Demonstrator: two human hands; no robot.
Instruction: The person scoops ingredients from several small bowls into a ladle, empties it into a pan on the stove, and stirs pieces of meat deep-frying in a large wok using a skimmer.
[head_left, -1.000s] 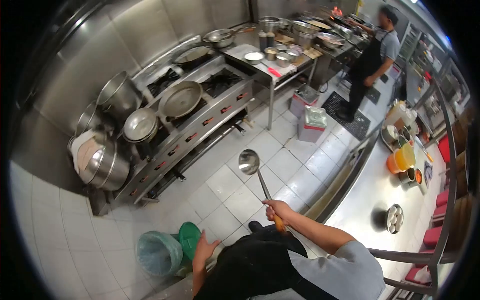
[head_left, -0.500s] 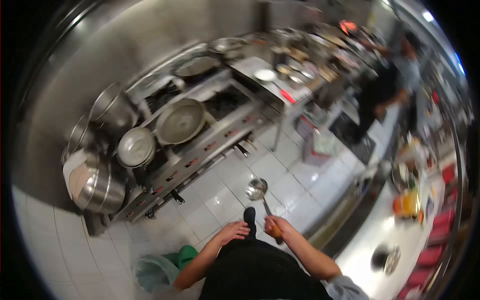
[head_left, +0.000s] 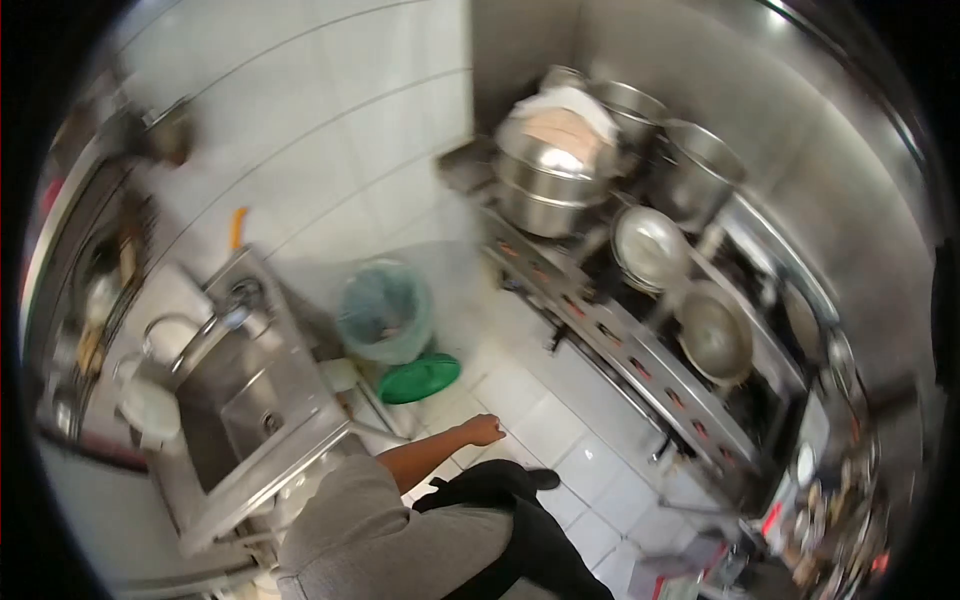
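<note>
My left hand (head_left: 484,430) is held out low in front of my dark apron (head_left: 500,485), above the tiled floor. Its fingers are curled in, and nothing shows in them. Nearest to it is an oval green lid or basin (head_left: 420,378), just beyond the wrist and apart from it. Behind that stands a bin lined with a pale green bag (head_left: 385,312). My right hand is out of sight, and so is the ladle it held.
On the left is a steel sink (head_left: 325,405) with a tap. Along the right runs a stove (head_left: 620,355) bearing a covered steel pot (head_left: 555,165), a wok (head_left: 715,332) and a pale pan (head_left: 650,245). Utensils crowd a counter (head_left: 840,520) at lower right.
My view has swung left, bringing in the sink and bin. My left hand has gone from open to curled. My right hand and its ladle have left the view.
</note>
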